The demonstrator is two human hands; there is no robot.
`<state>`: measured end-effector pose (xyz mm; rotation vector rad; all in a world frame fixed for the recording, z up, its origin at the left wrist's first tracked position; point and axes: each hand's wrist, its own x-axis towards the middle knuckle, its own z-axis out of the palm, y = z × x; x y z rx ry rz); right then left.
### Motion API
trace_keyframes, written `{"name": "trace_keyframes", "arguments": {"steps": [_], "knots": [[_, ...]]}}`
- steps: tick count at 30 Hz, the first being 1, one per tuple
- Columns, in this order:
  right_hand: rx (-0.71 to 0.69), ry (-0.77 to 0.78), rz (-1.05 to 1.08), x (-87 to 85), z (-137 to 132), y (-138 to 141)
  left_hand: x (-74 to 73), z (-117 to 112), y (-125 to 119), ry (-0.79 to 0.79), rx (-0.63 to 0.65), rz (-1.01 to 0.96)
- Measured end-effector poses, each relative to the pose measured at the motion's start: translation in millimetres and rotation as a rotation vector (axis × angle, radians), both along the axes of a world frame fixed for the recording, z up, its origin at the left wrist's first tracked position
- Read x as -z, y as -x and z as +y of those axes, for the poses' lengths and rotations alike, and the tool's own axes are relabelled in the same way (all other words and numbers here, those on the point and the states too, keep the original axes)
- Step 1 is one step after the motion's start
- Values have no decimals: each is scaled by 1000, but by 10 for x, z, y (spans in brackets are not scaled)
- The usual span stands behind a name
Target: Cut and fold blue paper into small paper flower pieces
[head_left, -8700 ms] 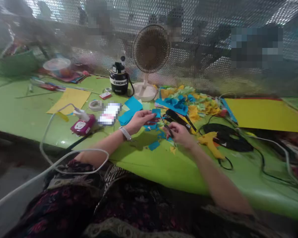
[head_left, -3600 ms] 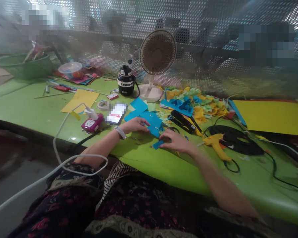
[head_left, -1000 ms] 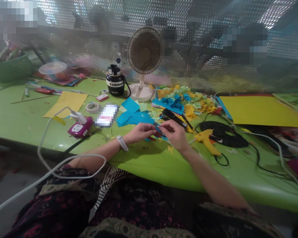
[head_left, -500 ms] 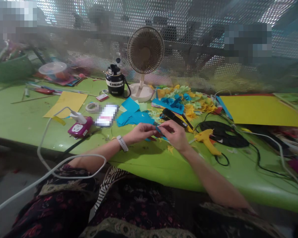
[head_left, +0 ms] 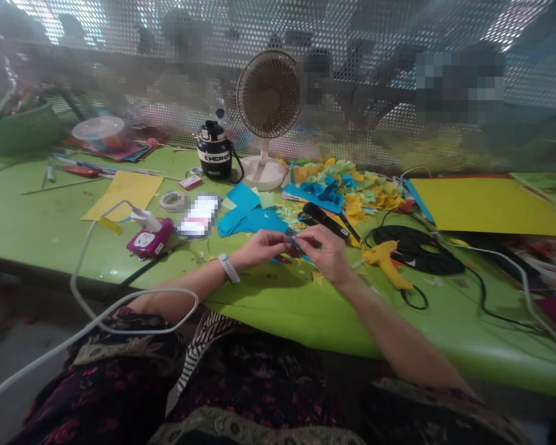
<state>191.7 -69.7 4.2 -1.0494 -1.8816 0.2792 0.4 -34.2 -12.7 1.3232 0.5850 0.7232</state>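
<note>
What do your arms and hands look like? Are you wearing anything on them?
The left hand and right hand are bare, with no gloves. A white watch with a strap sits on the left wrist. The dark sleeve has pink flowers and stops well above the wrist.

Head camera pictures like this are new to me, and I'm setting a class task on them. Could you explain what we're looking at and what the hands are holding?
This picture comes from a camera worn on a person's head, looking forward and down, so the arms reaching in from below are the wearer's own. The left hand, with a white wristband, and the right hand meet over a small piece of blue paper, apparently held between their fingertips. On the green table lie blue paper sheets, a heap of cut coloured paper, a yellow glue gun and a yellow card. A desk fan stands behind them.
</note>
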Motion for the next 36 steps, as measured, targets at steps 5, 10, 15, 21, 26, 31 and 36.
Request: {"name": "trace_keyframes", "arguments": {"steps": [5,10,15,21,26,31,36], "knots": [[3,4,-14,2,6,-2,4,-1,-2,0,1,-7],[34,16,1,13,10,6,-1,-4,-1,-4,2,0],[40,32,14,20,1,14,6,-5,1,-1,-5,-4],[49,147,97,1,-4,26,-25,-7,7,11,-4,0],[28,415,134,-69,17,-8,-72,-19,23,40,15,39],[-49,468,-18,-70,32,-36,-50,-2,18,131,41,7],[-60,379,-55,-37,14,-18,-14,11,12,179,43,-21]]}}
